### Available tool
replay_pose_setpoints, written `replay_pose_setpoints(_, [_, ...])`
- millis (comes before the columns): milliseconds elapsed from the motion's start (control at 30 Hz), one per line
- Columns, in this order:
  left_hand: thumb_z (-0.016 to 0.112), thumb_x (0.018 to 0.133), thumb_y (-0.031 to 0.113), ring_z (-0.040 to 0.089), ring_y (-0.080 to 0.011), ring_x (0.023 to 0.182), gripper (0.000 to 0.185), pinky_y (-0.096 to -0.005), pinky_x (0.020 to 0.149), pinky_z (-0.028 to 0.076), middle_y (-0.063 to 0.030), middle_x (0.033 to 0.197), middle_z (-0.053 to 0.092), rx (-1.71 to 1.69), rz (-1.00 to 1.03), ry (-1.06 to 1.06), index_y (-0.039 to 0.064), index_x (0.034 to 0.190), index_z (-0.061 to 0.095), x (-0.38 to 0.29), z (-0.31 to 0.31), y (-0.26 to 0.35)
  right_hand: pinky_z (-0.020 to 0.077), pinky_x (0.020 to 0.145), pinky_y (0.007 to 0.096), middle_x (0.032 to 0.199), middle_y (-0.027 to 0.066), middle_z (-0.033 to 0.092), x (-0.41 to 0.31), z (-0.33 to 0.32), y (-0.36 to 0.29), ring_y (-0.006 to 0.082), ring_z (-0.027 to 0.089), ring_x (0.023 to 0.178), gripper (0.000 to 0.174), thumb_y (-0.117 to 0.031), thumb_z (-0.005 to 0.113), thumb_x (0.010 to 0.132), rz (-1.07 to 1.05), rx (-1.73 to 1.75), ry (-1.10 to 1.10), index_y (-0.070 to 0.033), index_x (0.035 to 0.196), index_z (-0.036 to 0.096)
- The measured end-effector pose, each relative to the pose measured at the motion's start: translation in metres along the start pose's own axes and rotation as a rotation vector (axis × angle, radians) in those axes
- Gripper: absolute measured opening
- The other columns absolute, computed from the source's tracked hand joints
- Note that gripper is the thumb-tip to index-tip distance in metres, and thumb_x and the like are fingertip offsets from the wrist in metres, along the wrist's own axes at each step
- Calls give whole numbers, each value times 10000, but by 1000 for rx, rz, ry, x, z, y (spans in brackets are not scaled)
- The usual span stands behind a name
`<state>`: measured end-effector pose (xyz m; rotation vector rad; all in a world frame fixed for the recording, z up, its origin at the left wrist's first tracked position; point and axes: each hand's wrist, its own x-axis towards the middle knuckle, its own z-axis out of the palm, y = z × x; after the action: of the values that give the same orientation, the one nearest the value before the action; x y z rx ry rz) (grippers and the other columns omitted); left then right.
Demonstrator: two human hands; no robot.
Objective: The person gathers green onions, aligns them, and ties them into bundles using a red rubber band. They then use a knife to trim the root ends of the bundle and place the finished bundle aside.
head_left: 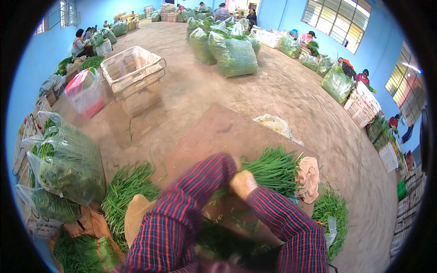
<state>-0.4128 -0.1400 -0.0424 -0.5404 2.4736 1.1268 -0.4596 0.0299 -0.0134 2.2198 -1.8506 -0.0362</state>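
A bunch of long green leaves, seemingly chives (273,169), lies on a low brown board (208,136) with its leaf tips toward the right. My right hand (243,184) is closed around the bunch's left end. Just beyond it, my left hand (236,164) touches the same end; its fingers are mostly hidden by the striped sleeve and the right hand. Cut bits of leaf are scattered on the board below my hands. A crumpled pinkish-tan cloth (307,179) rests at the board's right edge, against the leaf tips.
Loose greens lie in piles at left (128,191) and right (329,218). Plastic bags of greens (68,163) stand at far left. Ahead are stacked plastic crates (133,75), a lidded tub (85,92) and large filled bags (235,58). Several people sit along the walls.
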Motion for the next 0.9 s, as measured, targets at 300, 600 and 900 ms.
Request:
replay_pose_setpoints(300, [622,886,205,691,-387,973,241,-471,847,546,-184,1009,730,-395,20,1112,105,1063,753,-81,77,3,570,765,471,928,170,747,12,-4,-2,352,727,909,299,-390,658,936,712,464,-130,-110,991,747])
replay_pose_setpoints(600, [673,863,268,685,-303,967,313,-433,794,572,-56,1040,706,320,159,897,181,1163,684,-91,109,1,567,649,310,902,129,761,3,36,22,178,728,678,304,-217,625,987,869,1205,-185,53,1098,709])
replay_pose_setpoints(900, [665,866,298,701,-253,943,240,-423,730,576,-22,985,705,518,92,886,209,1089,670,-77,108,2,568,719,349,890,123,770,5,13,29,209,743,751,336,-340,722,910,847,973,-220,-60,1090,770])
